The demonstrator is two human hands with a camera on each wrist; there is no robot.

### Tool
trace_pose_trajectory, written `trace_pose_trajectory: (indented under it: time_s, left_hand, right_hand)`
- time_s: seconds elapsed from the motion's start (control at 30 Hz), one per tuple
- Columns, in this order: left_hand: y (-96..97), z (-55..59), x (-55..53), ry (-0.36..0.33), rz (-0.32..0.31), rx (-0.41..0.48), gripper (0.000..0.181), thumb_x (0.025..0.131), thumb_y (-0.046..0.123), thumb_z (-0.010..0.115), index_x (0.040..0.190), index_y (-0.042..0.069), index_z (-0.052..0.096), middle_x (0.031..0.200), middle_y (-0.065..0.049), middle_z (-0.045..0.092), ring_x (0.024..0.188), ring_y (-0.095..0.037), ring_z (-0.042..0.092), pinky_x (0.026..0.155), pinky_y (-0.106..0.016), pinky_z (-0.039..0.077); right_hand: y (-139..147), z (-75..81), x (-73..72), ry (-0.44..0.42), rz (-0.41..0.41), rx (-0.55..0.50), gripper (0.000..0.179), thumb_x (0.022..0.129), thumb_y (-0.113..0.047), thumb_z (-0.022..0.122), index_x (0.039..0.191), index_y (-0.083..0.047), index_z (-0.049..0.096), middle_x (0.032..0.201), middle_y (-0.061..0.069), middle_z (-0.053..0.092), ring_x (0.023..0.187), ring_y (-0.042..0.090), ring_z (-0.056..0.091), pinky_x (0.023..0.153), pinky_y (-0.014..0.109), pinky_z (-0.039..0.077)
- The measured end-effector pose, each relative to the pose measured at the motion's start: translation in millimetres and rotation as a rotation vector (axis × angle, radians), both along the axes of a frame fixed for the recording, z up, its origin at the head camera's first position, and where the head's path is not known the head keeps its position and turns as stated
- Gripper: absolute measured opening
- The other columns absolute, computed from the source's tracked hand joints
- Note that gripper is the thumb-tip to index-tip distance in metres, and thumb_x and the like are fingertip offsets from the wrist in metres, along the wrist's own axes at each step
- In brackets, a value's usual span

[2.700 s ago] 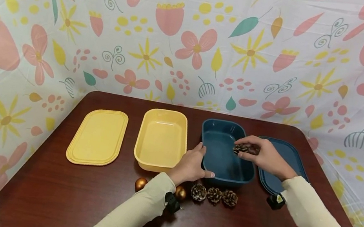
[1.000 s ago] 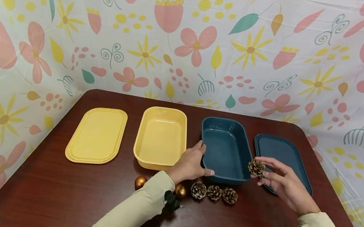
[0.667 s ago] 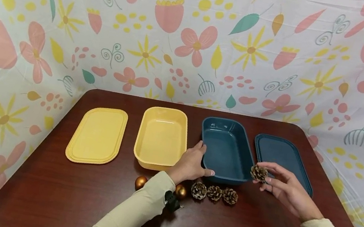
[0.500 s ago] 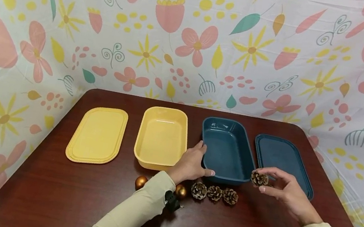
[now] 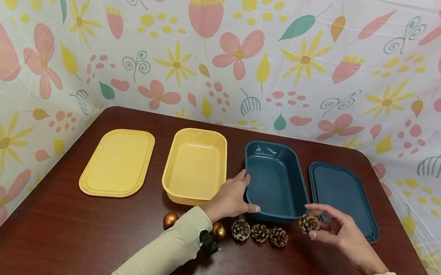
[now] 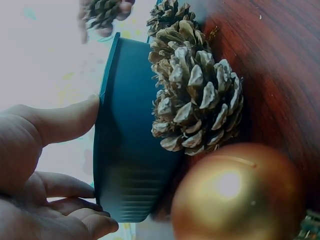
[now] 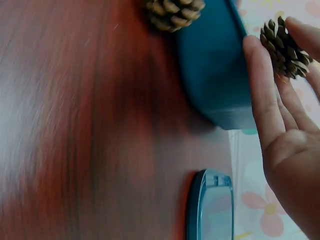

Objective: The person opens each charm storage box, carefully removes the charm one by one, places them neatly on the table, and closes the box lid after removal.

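Note:
In the head view my right hand pinches a brown pine cone between thumb and fingers, just off the front right corner of the blue container. The right wrist view has the same pine cone raised beside the container's rim. My left hand rests at the container's front left corner. In the left wrist view its thumb and fingertips touch the rim, fingers extended. Three pine cones lie in a row before the container. The bare bottom of the container shows.
A yellow container stands left of the blue one, with a yellow lid farther left. A blue lid lies at the right. Copper-coloured ball ornaments sit beside my left forearm on the brown table.
My right hand has carried the pine cone from over the blue container to outside its front right corner, then lowered it slightly. The left hand has stayed at the rim.

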State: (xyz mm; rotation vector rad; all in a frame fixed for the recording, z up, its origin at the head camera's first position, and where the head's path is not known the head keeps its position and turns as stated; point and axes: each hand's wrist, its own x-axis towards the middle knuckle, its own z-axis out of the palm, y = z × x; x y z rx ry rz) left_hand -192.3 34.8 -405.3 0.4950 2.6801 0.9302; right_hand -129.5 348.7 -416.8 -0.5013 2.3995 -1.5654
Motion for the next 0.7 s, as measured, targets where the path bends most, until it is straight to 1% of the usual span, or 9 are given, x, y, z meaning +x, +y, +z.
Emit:
trace_pose_trajectory:
  time_s: [0.07, 0.17, 0.23, 0.33, 0.4, 0.47, 0.57, 0.7]
  left_hand:
    - [-0.2, 0.5, -0.2, -0.003, -0.001, 0.004, 0.092, 0.087, 0.038, 0.078, 0.158, 0.006, 0.029, 0.170, -0.009, 0.016, 0.153, -0.027, 0.032, 0.119, -0.041, 0.040]
    - [-0.6, 0.3, -0.3, -0.005, -0.001, 0.006, 0.092, 0.087, 0.038, 0.078, 0.158, 0.006, 0.029, 0.170, -0.009, 0.016, 0.152, -0.028, 0.032, 0.119, -0.041, 0.040]
    - [-0.7, -0.2, 0.0, -0.004, -0.001, 0.005, 0.092, 0.087, 0.038, 0.079, 0.158, 0.007, 0.029, 0.170, -0.010, 0.017, 0.152, -0.028, 0.033, 0.118, -0.041, 0.040]
    - [-0.3, -1.2, 0.1, -0.003, -0.002, 0.002, 0.092, 0.087, 0.038, 0.079, 0.158, 0.007, 0.029, 0.170, -0.011, 0.017, 0.152, -0.028, 0.033, 0.118, -0.041, 0.040]
    - [0.1, -1.6, 0.1, -0.002, -0.005, -0.001, 0.093, 0.087, 0.039, 0.079, 0.158, 0.007, 0.029, 0.170, -0.011, 0.018, 0.152, -0.028, 0.034, 0.118, -0.041, 0.041]
    - [0.4, -1.7, -0.2, -0.002, -0.007, -0.001, 0.093, 0.087, 0.040, 0.078, 0.158, 0.007, 0.029, 0.170, -0.011, 0.018, 0.152, -0.027, 0.033, 0.118, -0.041, 0.041]
    - [0.5, -1.2, -0.2, 0.000, -0.005, -0.003, 0.093, 0.087, 0.040, 0.078, 0.158, 0.006, 0.029, 0.170, -0.011, 0.017, 0.152, -0.028, 0.033, 0.118, -0.041, 0.041]
    - [0.9, -0.4, -0.2, -0.001, -0.001, -0.006, 0.093, 0.087, 0.040, 0.079, 0.158, 0.006, 0.029, 0.170, -0.011, 0.017, 0.152, -0.027, 0.033, 0.118, -0.041, 0.041]
  right_hand:
    - [2.0, -1.8, -0.6, -0.028, 0.024, 0.018, 0.053, 0.094, -0.005, 0.068, 0.142, 0.003, 0.047, 0.132, -0.011, 0.059, 0.101, 0.010, 0.072, 0.078, 0.035, 0.062]
    - [5.3, -5.2, -1.2, -0.080, 0.080, 0.009, 0.047, 0.093, -0.003, 0.068, 0.136, 0.006, 0.051, 0.126, -0.008, 0.064, 0.088, 0.014, 0.072, 0.073, 0.038, 0.062]
    - [7.0, -7.9, -1.5, -0.083, 0.123, 0.003, 0.045, 0.092, -0.002, 0.068, 0.133, 0.009, 0.053, 0.123, -0.008, 0.066, 0.086, 0.017, 0.071, 0.072, 0.040, 0.061]
    - [7.3, -12.4, -1.6, -0.036, 0.153, 0.022, 0.045, 0.090, -0.003, 0.071, 0.130, 0.009, 0.055, 0.120, -0.007, 0.068, 0.088, 0.018, 0.070, 0.073, 0.036, 0.061]
    - [6.7, -14.7, -1.5, 0.009, 0.141, 0.047, 0.045, 0.088, -0.004, 0.074, 0.128, 0.007, 0.058, 0.119, -0.006, 0.068, 0.091, 0.019, 0.070, 0.074, 0.033, 0.060]
    - [6.2, -16.4, -1.7, 0.043, 0.121, 0.073, 0.045, 0.086, -0.006, 0.076, 0.127, 0.004, 0.061, 0.116, -0.005, 0.069, 0.089, 0.019, 0.069, 0.072, 0.031, 0.060]
    - [5.8, -19.2, -2.7, 0.073, 0.100, 0.094, 0.045, 0.084, -0.007, 0.079, 0.125, 0.002, 0.064, 0.114, -0.002, 0.071, 0.088, 0.018, 0.069, 0.072, 0.031, 0.059]
    - [5.3, -24.5, -4.2, 0.106, 0.097, 0.104, 0.045, 0.081, -0.007, 0.081, 0.123, 0.001, 0.066, 0.113, 0.001, 0.072, 0.090, 0.016, 0.070, 0.074, 0.029, 0.060]
